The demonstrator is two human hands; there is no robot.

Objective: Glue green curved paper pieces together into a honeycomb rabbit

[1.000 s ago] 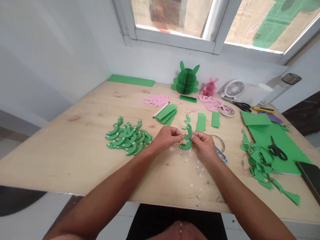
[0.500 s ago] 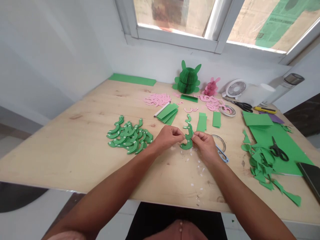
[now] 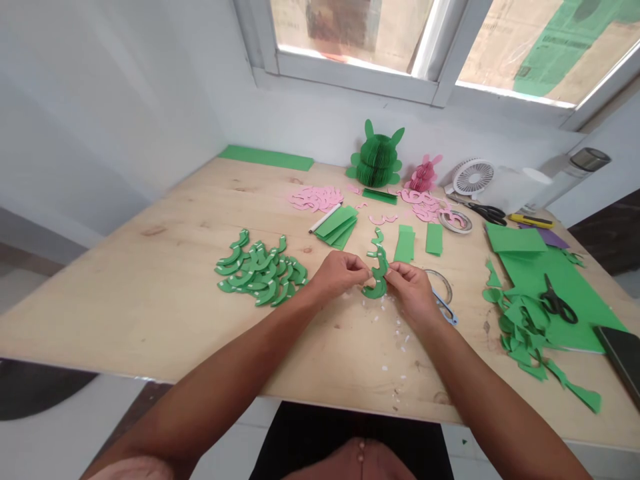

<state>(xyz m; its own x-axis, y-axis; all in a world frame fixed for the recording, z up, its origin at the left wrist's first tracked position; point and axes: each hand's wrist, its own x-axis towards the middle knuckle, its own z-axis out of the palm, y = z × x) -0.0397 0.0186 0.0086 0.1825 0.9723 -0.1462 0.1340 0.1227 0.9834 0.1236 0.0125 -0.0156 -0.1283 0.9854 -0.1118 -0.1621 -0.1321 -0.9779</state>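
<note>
Between my hands is a wavy green paper cutout [image 3: 379, 289] with small white patches on it. My right hand [image 3: 414, 288] pinches its right edge between thumb and fingers. At its left edge, the fingertips of my left hand [image 3: 341, 272] are pressed together; whatever is in that pinch is too small to make out. More curved green pieces lie just beyond the cutout, partly overlapping it. To the left is a pile of green curved cutouts [image 3: 263, 270], many bearing white strips. Tiny white scraps [image 3: 384, 368] are scattered on the table below my hands.
A tape roll [image 3: 443, 283] and a blue cutter [image 3: 447, 310] lie by my right wrist. Farther right are green scraps [image 3: 523, 327], black scissors [image 3: 557, 300] and a dark device [image 3: 620, 357]. Pink cutouts [image 3: 317, 199], a green paper figure [image 3: 377, 160] and a fan [image 3: 473, 177] stand behind.
The view has shifted very slightly. Both hands keep the same pinched pose at the green cutout, with no clear movement.
</note>
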